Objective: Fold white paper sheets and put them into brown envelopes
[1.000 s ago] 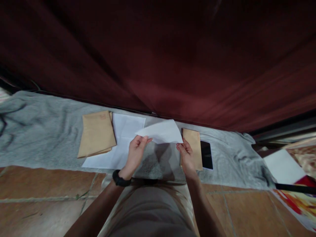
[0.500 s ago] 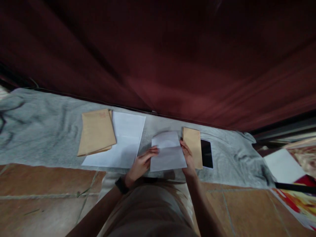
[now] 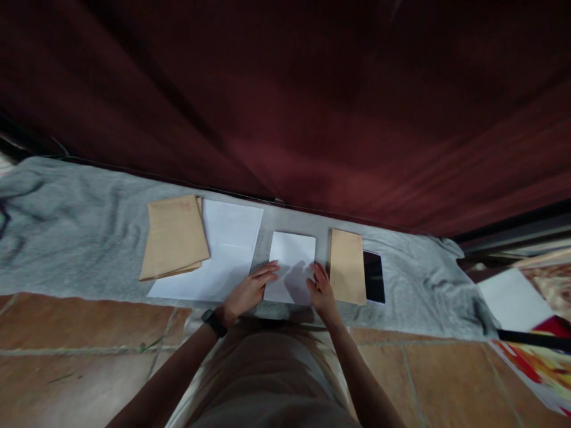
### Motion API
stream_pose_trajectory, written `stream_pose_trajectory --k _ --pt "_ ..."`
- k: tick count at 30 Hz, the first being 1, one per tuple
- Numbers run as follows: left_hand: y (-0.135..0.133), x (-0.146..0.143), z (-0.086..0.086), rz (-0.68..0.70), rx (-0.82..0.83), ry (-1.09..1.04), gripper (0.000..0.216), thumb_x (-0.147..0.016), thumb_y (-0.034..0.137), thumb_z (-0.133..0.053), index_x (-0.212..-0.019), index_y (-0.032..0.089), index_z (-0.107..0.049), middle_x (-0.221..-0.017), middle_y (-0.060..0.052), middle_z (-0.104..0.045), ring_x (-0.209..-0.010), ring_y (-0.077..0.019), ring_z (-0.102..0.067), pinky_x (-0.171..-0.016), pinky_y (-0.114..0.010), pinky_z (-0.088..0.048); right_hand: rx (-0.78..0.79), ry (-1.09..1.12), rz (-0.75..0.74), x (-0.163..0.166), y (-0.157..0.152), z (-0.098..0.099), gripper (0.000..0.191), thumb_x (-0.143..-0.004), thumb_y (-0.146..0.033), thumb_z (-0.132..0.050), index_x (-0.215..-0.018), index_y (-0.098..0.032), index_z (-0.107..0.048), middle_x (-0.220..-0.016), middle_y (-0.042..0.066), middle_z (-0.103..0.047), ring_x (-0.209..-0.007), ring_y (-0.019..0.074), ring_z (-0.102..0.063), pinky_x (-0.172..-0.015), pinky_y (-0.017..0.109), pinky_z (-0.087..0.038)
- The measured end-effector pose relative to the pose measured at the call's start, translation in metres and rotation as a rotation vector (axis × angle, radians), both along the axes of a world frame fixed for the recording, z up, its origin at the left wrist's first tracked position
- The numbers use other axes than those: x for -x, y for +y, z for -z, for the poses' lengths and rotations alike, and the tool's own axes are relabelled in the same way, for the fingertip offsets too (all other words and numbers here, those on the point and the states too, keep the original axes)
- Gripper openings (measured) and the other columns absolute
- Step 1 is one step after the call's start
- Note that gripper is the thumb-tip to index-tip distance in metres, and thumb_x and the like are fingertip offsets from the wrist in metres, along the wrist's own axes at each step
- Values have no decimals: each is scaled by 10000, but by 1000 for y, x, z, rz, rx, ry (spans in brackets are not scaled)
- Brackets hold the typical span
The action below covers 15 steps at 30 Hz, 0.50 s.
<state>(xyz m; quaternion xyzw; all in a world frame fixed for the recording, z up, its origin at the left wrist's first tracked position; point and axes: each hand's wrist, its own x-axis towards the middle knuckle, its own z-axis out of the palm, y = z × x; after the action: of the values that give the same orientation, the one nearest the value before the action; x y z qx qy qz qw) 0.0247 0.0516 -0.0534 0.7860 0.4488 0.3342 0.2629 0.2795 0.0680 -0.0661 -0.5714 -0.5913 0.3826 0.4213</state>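
A small white sheet of paper (image 3: 289,252) lies flat in front of me, its shape a neat upright rectangle. My left hand (image 3: 253,288) rests at its lower left edge, with stretched fingertips on the paper. On the opposite side, my right hand (image 3: 322,291) has its thumb and fingers apart at the right edge, with its shadow falling across the sheet. Just right of that hand is a brown envelope (image 3: 348,267). To the left lies a larger stack of white paper (image 3: 232,238), partly covered by several brown envelopes (image 3: 173,238).
A grey cloth (image 3: 102,238) lies under everything. A dark-screened phone (image 3: 375,279) sits partly beneath the right envelope. Behind the cloth hangs a dark red curtain (image 3: 285,119). Tiled floor (image 3: 423,380) shows in front, and a colourful printed sheet (image 3: 544,368) lies at far right.
The white paper, held raised and creased in both hands before, now lies flat and looks narrower. Both hands have loosened to its edges.
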Motion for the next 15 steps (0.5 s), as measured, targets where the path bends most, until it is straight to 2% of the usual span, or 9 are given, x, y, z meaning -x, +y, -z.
stream_pose_trajectory --k 2,4,7,10,15 --pt "2 0 1 10 35 40 541 -784 -101 -403 -1126 183 -712 -1441 -88 -640 -1450 -192 -502 -1191 -433 -484 -103 -146 -106 6 -3 -4 471 -1000 -446 -540 -1416 -244 -626 -1583 128 -497 -1483 316 -451 -1230 563 -386" --pt "2 -1 -1 8 31 76 587 -764 -112 -402 -1164 187 -711 -1455 -86 -632 -1455 -192 -495 -1203 -443 -469 -170 -231 -240 14 -2 -11 473 -1045 -409 -475 -1482 -254 -568 -1601 116 -483 -1496 297 -441 -1243 570 -379" --pt "0 -1 -6 40 -1 179 693 -734 -120 -423 -1294 204 -672 -1490 -87 -608 -1465 -202 -484 -1272 -504 -352 -224 -334 -442 28 8 -17 474 -1083 -388 -402 -1516 -245 -533 -1587 105 -510 -1491 267 -456 -1241 564 -396" --pt "-6 0 -9 95 -8 303 771 -718 -100 -488 -1408 222 -603 -1529 -98 -574 -1474 -223 -474 -1307 -538 -239 -268 -486 -576 41 22 -17 463 -1105 -340 -346 -1509 -224 -538 -1571 105 -531 -1497 244 -448 -1255 554 -369" --pt "-18 0 -5 128 -13 427 645 -832 29 -601 -1449 213 -567 -1524 -111 -578 -1459 -247 -494 -1290 -489 -293 -361 -722 -696 56 46 -15 455 -1105 -325 -382 -1538 -243 -496 -1661 45 -407 -1553 230 -344 -1302 509 -251"
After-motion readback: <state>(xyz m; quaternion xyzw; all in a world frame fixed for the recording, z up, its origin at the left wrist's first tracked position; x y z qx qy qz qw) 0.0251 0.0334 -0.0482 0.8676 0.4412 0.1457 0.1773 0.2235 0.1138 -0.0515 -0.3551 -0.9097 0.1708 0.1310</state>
